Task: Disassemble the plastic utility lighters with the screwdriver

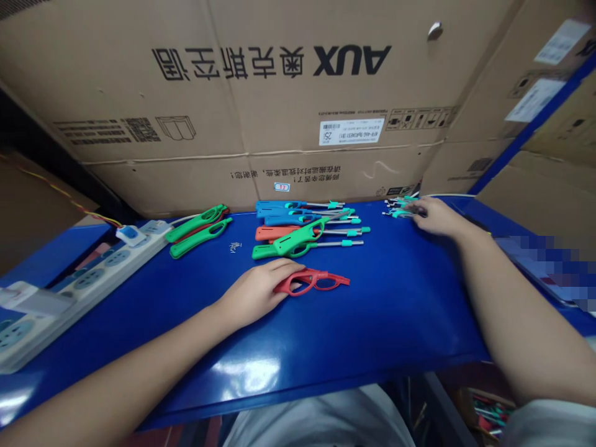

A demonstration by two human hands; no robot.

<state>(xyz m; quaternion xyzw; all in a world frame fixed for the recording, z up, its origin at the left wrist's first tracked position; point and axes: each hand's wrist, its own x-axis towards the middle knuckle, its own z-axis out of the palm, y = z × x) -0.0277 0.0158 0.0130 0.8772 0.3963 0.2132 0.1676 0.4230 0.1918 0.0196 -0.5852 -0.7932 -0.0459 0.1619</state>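
Note:
My left hand [261, 290] is closed round a red lighter handle [321, 280]. Its trigger loop and narrow tip point right, and no metal tube shows on it. My right hand [434, 216] reaches to the far right of the table, fingers curled down on a small pile of thin parts with teal ends [399, 206]; what the fingers grip is hidden. Between the hands lies a group of long-necked lighters with metal tubes and teal tips: several blue lighters [279, 207], an orange lighter [270, 233] and green lighters [298, 239], one lying across the others.
Green handles [198, 239], with a red one between them, lie at the left. Tiny metal pins [234, 247] sit nearby on the blue table [363, 335]. A power strip [97, 273] with plugs runs along the left edge. A cardboard wall [261, 136] stands behind.

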